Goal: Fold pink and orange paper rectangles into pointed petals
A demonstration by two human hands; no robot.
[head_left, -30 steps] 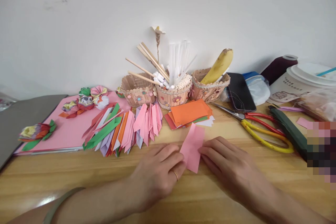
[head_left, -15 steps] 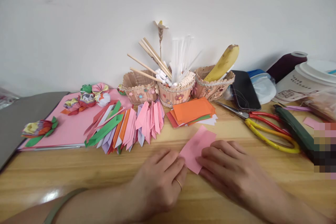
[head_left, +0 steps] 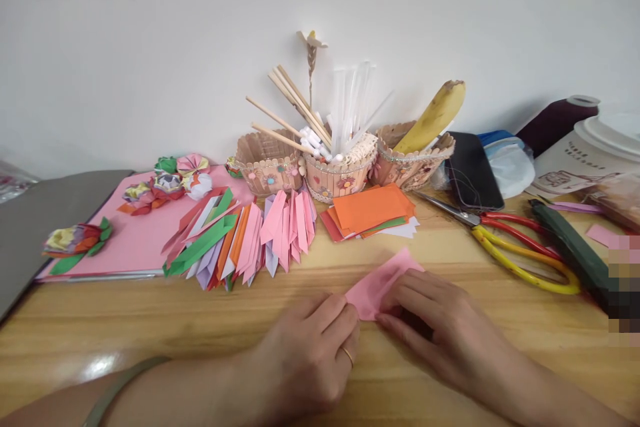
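While the wooden table is stretching beneath everything, the left hand is pinching the near left end of the pink paper, and the right hand is holding its right side between thumb and fingers, some fingertips being hidden. In front of the stacked papers, the pink paper is lying between the hands. Bending it neatly is probably calling for a steady left pinch and matched edges. Its long axis is slanting from near left to far right, one corner pointing that way.
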